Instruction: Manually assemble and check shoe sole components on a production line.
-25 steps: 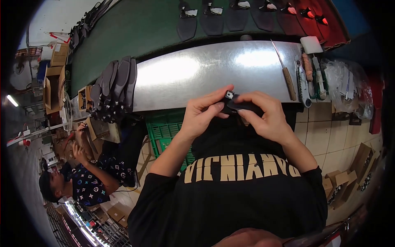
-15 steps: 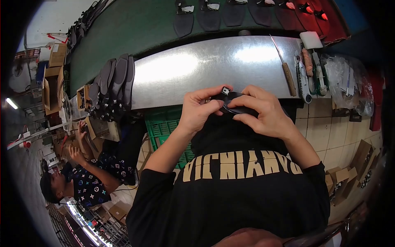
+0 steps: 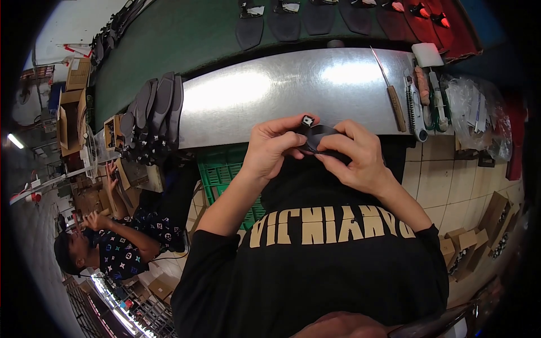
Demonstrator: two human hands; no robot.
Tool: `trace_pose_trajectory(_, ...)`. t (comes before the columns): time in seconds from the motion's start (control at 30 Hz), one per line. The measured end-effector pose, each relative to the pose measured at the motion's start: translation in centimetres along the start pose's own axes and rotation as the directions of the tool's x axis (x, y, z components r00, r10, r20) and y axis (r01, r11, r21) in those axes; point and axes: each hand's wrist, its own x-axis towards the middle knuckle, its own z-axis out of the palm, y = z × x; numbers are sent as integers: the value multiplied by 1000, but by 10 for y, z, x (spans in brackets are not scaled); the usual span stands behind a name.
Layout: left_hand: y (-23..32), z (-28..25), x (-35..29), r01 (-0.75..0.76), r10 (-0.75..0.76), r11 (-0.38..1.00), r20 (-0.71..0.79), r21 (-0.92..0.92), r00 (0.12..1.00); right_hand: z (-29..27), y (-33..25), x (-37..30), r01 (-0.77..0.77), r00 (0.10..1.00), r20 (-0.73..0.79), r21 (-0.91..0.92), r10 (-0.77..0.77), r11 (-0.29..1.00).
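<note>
Just off the front edge of the metal worktop, both of my hands grip a dark sandal point(image 3: 323, 133). A small black piece with a white square point(image 3: 307, 120) sticks up at its left end. My left hand point(image 3: 268, 147) pinches that left end between thumb and fingers. My right hand point(image 3: 363, 155) is closed round the sole, its fingers curled over the top and its thumb below. The sandal's far part is hidden behind my right hand and blends into my dark clothing.
An awl point(image 3: 393, 98) lies on the metal worktop point(image 3: 270, 107), near a cutter point(image 3: 417, 112) and a clear plastic bag point(image 3: 479, 112). Dark sandals point(image 3: 160, 107) are piled left; several more point(image 3: 284, 25) line the green belt. A green crate point(image 3: 217, 174) stands below. A co-worker point(image 3: 127, 242) sits left.
My right fingers have shifted on the sandal, and its sole has tilted so more of its surface shows. The co-worker's nearer hand has moved toward their head.
</note>
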Motion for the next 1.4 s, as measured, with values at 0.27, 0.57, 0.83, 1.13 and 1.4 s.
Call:
trace_pose_trajectory(0.27, 10, 0, 1, 119, -120, 993, 114, 23, 986, 0, -7, 4, 77, 981, -167, -117, -96, 990)
trace_pose_trajectory(0.57, 7, 4, 3, 158, -199, 955, 147, 252, 969, 0, 0, -7, -93, 993, -78, -80, 87, 992)
trace_pose_trajectory(0.83, -13, 2, 3, -12, -54, 919, 155, 395, 986, 4, 5, -11, -138, 989, -65, -32, 135, 990)
trace_pose_trajectory(1.13, -6, 11, -11, -256, 198, 847, 172, 465, 965, -13, 8, 4, -470, 880, 295, 428, 372, 772)
trace_pose_trajectory(1.4, -9, -23, -7, -294, 366, 913, -252, 282, 896, -42, 32, 40, -65, 898, -439, -223, -41, 973)
